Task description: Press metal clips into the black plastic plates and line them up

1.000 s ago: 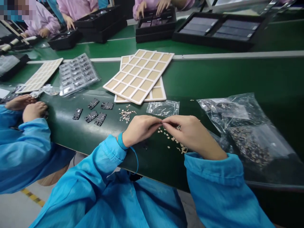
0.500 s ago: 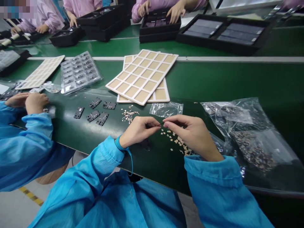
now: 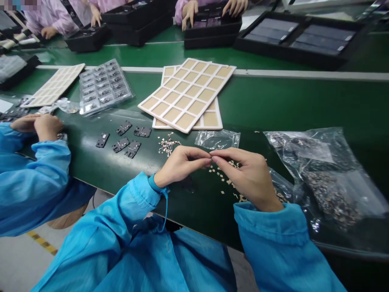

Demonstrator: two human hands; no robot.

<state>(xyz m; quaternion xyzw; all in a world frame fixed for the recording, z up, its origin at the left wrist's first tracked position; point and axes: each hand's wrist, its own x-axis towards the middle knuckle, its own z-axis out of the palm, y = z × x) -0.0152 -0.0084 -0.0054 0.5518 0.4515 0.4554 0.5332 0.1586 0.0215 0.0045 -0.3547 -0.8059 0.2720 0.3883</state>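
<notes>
My left hand (image 3: 182, 164) and my right hand (image 3: 247, 172) meet fingertip to fingertip above the green table (image 3: 194, 211). Each pinches thumb against forefinger; whatever sits between the tips is too small and covered to name. Under and beside my right hand lie scattered small tan pieces (image 3: 223, 178), partly hidden by it. Just past my left wrist is a little heap of small metal pieces (image 3: 167, 145). Several flat black parts (image 3: 133, 149) rest on the table to the left of that heap.
Two cream grid boards (image 3: 185, 97) lie crossed, with a clear crumpled bag (image 3: 217, 139) before them. A clear compartment tray (image 3: 105, 87) is farther left. At right sits a plastic bag of small parts (image 3: 331, 194). A co-worker's hands (image 3: 45, 125) are at far left; black boxes (image 3: 212, 34) line the back.
My fingertips have drawn together until they touch; the thin dark bit seen between them is now hidden. The whole view has shifted slightly.
</notes>
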